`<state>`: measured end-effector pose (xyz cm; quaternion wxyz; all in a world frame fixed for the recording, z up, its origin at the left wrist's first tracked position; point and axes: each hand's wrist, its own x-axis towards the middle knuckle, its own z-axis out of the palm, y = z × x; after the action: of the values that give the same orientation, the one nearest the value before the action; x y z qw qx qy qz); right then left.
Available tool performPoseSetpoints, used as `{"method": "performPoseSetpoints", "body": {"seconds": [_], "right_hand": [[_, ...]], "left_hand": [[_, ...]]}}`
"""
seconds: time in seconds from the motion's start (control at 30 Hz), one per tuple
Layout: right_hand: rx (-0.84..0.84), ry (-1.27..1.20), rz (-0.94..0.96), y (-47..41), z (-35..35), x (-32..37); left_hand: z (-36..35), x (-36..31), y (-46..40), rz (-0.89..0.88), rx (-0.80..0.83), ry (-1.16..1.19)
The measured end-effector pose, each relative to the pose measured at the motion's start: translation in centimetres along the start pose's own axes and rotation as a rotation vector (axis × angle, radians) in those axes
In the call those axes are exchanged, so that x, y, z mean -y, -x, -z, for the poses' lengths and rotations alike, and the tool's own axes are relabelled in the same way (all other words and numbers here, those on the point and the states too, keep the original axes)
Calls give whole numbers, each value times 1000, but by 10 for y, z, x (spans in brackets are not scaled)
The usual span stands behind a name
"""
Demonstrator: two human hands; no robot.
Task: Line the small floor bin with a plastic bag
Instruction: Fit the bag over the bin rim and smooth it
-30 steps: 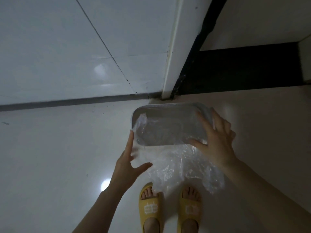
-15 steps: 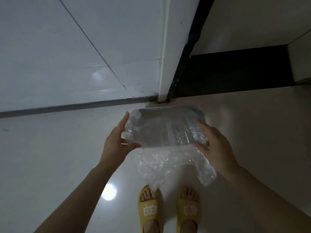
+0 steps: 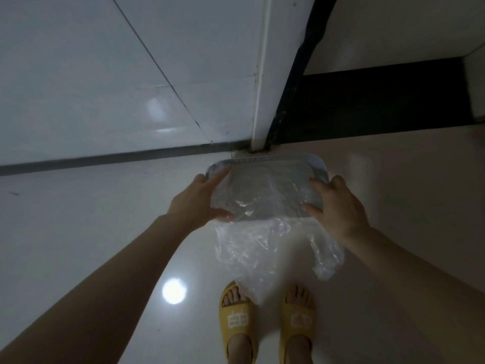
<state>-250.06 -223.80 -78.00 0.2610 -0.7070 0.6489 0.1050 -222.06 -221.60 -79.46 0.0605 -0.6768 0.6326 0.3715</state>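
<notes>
A small grey oblong floor bin (image 3: 319, 166) stands on the floor by the wall corner. A clear plastic bag (image 3: 265, 253) lies over its mouth, and its loose part hangs down in front toward my feet. My left hand (image 3: 196, 203) clasps the bin's left end, fingers along the rim over the plastic, thumb at the near edge. My right hand (image 3: 338, 208) clasps the right end with the bag under its fingers. The bin's near wall is hidden by the plastic.
A white tiled wall (image 3: 105, 88) rises behind the bin, with a white corner post (image 3: 262, 74) and a dark doorway gap (image 3: 367, 101) to the right. My feet in yellow slippers (image 3: 236, 321) stand just before the bin on the glossy floor.
My left hand moved up from the hanging plastic to the bin's left rim. My right hand slid to the right end. The bag now covers more of the mouth.
</notes>
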Motion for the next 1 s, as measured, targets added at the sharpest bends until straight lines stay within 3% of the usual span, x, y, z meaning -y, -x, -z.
{"method": "performPoseSetpoints", "body": {"seconds": [0.23,0.37,0.43,0.53,0.63,0.83,1.0], "right_hand": [[2,-366,-82,32,-6,-25],[78,-466,-14,49,-9,-34],[33,-497,-10,54,-9,-33],[-85,-450,-52,59,-5,-32],[-118,-334,-68,58,0,-32],[-16,-211,-30,31,0,-6],[41,-62,-5,12,-7,14]], "left_hand": [[-17,1,67,42,-174,392],[-51,-10,96,6,-105,444],[-61,-18,98,-28,-120,494],[-60,-27,84,-42,-201,529],[-46,-31,62,-32,-155,461],[-29,-19,27,101,11,180],[-37,5,33,195,65,196]]}}
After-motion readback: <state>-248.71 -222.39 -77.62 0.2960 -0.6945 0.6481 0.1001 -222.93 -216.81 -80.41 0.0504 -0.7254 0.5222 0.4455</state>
